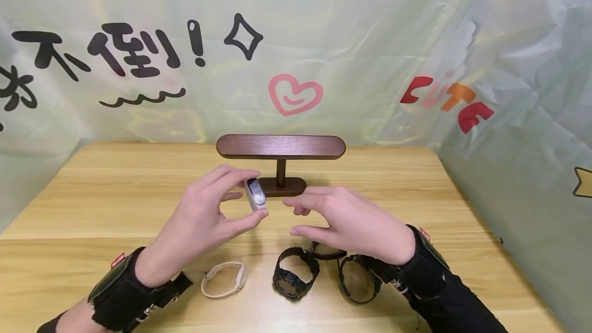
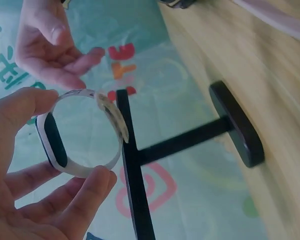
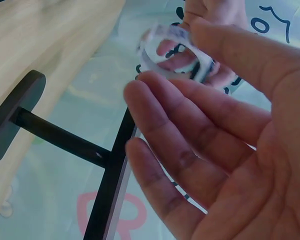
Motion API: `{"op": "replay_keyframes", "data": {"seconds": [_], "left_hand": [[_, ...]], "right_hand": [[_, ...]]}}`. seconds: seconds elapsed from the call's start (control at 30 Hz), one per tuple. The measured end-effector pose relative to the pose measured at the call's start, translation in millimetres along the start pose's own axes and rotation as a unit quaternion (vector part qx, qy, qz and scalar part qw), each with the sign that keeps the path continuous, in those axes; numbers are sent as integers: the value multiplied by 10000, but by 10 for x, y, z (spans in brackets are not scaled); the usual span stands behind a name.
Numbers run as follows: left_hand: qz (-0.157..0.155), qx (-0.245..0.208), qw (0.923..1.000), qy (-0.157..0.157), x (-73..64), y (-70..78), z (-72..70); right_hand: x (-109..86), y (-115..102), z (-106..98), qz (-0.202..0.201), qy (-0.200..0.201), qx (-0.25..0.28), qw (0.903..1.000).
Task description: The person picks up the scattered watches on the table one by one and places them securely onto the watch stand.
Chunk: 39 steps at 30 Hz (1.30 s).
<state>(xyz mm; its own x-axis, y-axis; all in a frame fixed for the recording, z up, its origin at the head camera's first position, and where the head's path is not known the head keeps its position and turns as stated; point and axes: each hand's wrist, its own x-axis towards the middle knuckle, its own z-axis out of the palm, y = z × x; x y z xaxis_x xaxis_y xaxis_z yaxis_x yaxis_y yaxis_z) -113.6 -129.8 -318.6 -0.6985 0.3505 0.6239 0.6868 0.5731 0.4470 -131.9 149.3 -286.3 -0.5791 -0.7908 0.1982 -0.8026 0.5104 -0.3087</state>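
My left hand (image 1: 210, 204) pinches a pale fitness band (image 1: 256, 194) between thumb and fingers, above the table. In the left wrist view the fitness band (image 2: 85, 172) forms a closed loop with a dark screen on its side. My right hand (image 1: 344, 217) is just to the right of it, fingers loosely bent and holding nothing. The right wrist view shows the palm and fingers (image 3: 190, 155) of that hand spread in front of the band. Behind both hands stands a dark wooden T-shaped display stand (image 1: 280, 147), its bar bare.
On the wooden table (image 1: 139, 184) nearer me lie a pale pink band (image 1: 224, 294), a black watch (image 1: 289, 284), and two more dark bands or watches (image 1: 361, 299) partly under my right forearm. A printed cloth (image 1: 370, 40) hangs behind and on the sides.
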Motion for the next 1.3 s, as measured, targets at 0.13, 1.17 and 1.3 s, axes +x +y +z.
{"op": "replay_keyframes", "data": {"seconds": [0.13,1.17,1.3], "left_hand": [[-279,-266,9993,18,66,71,54],[-493,-937,9935,-407,146,79,112],[-411,-1008,9932,-413,150,79,113]], "right_hand": [[23,-10,27,-17,347,-18,9994],[30,113,-41,251,1400,390,9891],[13,151,-84,310,1425,506,9880]]}}
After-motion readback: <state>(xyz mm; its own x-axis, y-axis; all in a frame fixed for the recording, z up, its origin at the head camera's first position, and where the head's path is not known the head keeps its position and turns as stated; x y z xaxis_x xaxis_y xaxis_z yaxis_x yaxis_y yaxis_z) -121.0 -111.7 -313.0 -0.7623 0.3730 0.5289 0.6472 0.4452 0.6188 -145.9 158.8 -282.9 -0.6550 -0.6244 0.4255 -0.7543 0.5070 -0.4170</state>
